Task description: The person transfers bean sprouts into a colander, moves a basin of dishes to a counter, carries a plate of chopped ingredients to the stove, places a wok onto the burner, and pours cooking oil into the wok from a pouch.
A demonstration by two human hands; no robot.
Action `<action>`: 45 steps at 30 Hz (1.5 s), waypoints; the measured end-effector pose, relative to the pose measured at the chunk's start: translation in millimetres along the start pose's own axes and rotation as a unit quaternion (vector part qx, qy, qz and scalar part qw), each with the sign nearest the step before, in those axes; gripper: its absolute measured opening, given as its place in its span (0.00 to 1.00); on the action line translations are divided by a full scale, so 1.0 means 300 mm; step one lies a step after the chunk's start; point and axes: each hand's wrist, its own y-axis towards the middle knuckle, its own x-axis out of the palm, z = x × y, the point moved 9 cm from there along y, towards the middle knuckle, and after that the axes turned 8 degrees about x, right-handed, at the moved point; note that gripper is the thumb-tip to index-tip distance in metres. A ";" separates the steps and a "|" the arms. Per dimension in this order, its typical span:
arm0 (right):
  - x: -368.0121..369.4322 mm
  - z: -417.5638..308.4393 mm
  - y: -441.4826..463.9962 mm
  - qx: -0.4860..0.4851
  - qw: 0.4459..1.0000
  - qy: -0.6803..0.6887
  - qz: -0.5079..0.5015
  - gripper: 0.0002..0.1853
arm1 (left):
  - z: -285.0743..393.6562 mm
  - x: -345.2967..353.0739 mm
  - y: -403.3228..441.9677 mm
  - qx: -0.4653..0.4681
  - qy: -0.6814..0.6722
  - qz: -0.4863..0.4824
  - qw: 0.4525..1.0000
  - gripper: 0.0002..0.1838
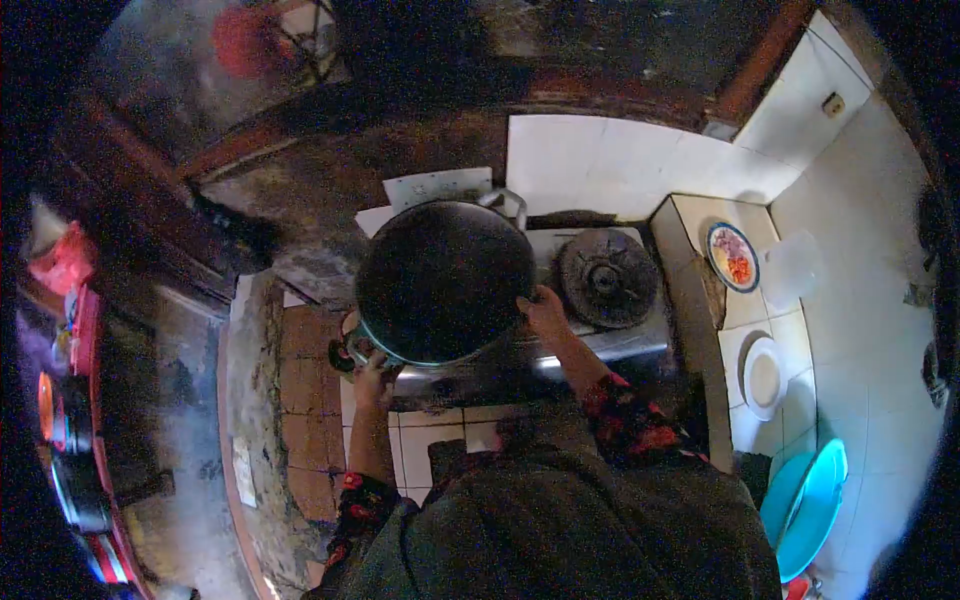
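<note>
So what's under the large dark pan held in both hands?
Part of the stove shows beside the pan, whose rim the left hand and right hand hold. Whatever lies directly beneath is covered, including any contact with the stove.

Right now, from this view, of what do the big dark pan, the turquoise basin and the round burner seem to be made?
The big dark pan: probably metal, dull and blackish, with a thin paler edge and a loop handle.
The turquoise basin: likely plastic, its surface smooth, its colour bright and even.
The round burner: perhaps cast iron, dark and matt, but the grainy picture leaves this open.
</note>
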 end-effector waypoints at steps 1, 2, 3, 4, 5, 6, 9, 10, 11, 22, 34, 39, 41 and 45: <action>0.011 -0.011 -0.007 0.006 1.000 -0.008 0.009 0.27 | 0.030 0.041 -0.034 -0.011 -0.002 0.013 1.000 0.24; 0.021 -0.010 -0.004 0.017 1.000 -0.015 0.022 0.28 | 0.024 0.064 -0.050 -0.027 -0.001 0.027 0.999 0.24; 0.027 -0.040 0.008 -0.077 0.991 -0.091 0.054 0.28 | 0.001 0.006 0.004 0.027 0.035 -0.016 0.999 0.22; 0.039 -0.035 0.005 -0.074 0.993 -0.089 0.038 0.28 | -0.022 -0.054 0.053 0.084 0.067 -0.053 0.993 0.20; 0.051 -0.028 0.002 -0.070 0.993 -0.087 0.022 0.28 | 0.035 0.002 0.000 0.087 0.031 -0.021 0.996 0.20; 0.081 0.003 -0.025 0.026 0.999 0.000 -0.040 0.28 | 0.049 0.031 -0.031 0.087 -0.002 0.012 0.996 0.19; 0.109 -0.044 -0.171 -0.127 0.979 -0.141 0.071 0.25 | 0.121 0.067 -0.061 0.152 0.154 -0.069 0.974 0.20; 0.125 -0.071 -0.252 -0.208 0.942 -0.217 0.150 0.25 | 0.132 0.086 -0.069 0.166 0.188 -0.112 0.961 0.20; 0.148 -0.077 -0.343 -0.262 0.904 -0.264 0.211 0.24 | 0.143 0.104 -0.081 0.184 0.221 -0.155 0.945 0.20; 0.458 0.091 -0.852 -0.221 0.940 -0.243 0.095 0.20 | 0.178 -0.191 -0.178 0.036 0.058 -0.072 0.995 0.15; 0.660 0.016 -0.930 -0.253 0.880 -0.393 0.082 0.18 | 0.320 -0.496 -0.575 0.001 0.122 -0.024 0.992 0.11; 0.734 -0.033 -0.938 -0.317 0.830 -0.452 0.085 0.20 | 0.396 -0.517 -0.692 0.009 0.150 0.004 0.989 0.09; 0.750 -0.049 -0.955 -0.340 0.815 -0.456 0.109 0.21 | 0.357 -0.569 -0.687 0.032 0.090 0.011 0.995 0.09; 0.776 0.030 -0.844 -0.415 0.730 -0.526 0.134 0.20 | 0.295 -0.585 -0.690 0.081 -0.021 -0.046 0.995 0.09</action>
